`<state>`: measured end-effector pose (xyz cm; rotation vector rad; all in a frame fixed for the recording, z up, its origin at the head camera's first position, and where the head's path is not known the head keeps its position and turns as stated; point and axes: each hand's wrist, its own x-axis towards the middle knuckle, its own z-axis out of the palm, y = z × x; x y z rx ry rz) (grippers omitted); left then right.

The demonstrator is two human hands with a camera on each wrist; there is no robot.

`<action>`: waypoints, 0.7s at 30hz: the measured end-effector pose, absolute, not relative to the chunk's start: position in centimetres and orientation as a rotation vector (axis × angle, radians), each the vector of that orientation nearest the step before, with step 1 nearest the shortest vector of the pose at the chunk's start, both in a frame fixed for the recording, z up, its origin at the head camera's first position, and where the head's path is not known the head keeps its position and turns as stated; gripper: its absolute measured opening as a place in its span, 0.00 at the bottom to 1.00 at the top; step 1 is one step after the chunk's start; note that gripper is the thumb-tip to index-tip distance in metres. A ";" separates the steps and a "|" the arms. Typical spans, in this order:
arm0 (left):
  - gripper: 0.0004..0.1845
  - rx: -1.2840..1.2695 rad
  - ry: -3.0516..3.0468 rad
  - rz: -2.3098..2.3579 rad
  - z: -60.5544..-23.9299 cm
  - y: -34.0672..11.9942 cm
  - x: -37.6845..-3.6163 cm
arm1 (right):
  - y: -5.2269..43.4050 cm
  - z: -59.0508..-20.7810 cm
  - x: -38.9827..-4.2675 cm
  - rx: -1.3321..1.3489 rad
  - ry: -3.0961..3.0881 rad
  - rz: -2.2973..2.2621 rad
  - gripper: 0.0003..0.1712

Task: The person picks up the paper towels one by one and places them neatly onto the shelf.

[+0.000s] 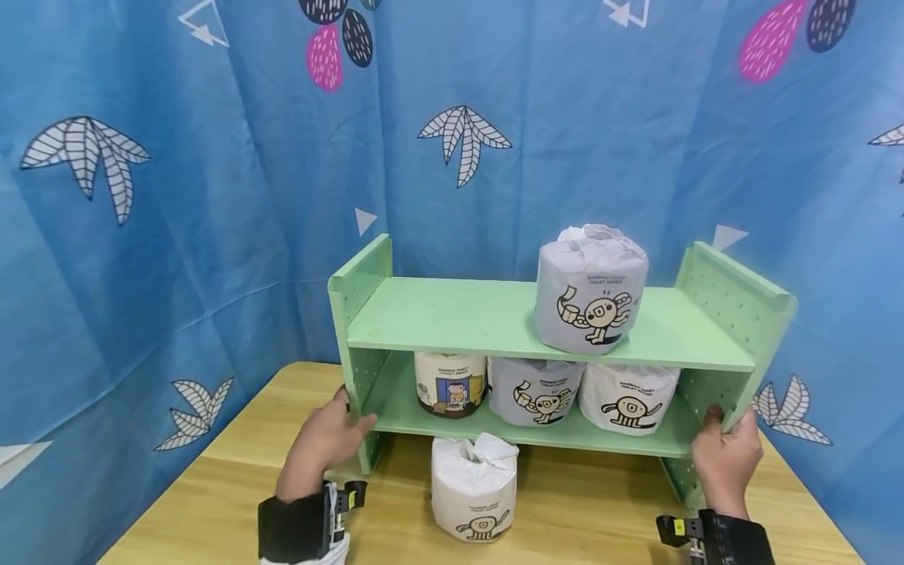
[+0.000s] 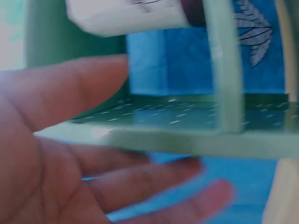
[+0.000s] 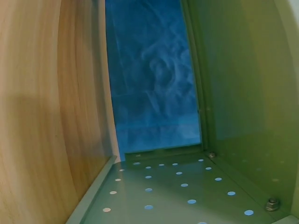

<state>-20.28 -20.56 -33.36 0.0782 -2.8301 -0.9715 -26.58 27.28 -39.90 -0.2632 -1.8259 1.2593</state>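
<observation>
Your left hand [image 1: 326,439] fingers clamped on the green shelf rack's [image 1: 494,318] left panel, your right hand [image 1: 723,459] fingers curled round its right panel, toilet paper roll [image 1: 475,486] on the counter [image 1: 579,510] between your hands.

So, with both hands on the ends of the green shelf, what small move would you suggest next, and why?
Probably a slow, level lift. The left hand and right hand grip the shelf at its side panels, and the top roll stands loose, so tilting could topple it.

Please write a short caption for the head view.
Two hands hold a green shelf with paper rolls.
</observation>
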 end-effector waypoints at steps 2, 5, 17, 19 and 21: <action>0.37 0.082 -2.909 -0.921 -32.8 -20.4 -19.6 | 27.4 -39.8 -26.6 -0.271 -1.819 1.265 0.23; 0.33 0.100 -2.983 -0.874 -32.1 -20.1 -18.9 | 27.4 -39.8 -26.7 -0.289 -1.817 1.277 0.23; 0.39 -0.383 -3.147 -0.869 -35.9 -16.6 -21.5 | 27.3 -40.1 -26.6 -0.290 -1.797 1.281 0.23; 0.44 -0.519 -3.167 -0.929 -37.3 -16.1 -22.6 | 27.3 -40.1 -26.6 -0.284 -1.789 1.279 0.23; 0.46 -0.687 -3.142 -1.053 -38.6 -15.6 -23.6 | 27.3 -40.1 -26.7 -0.277 -1.780 1.272 0.23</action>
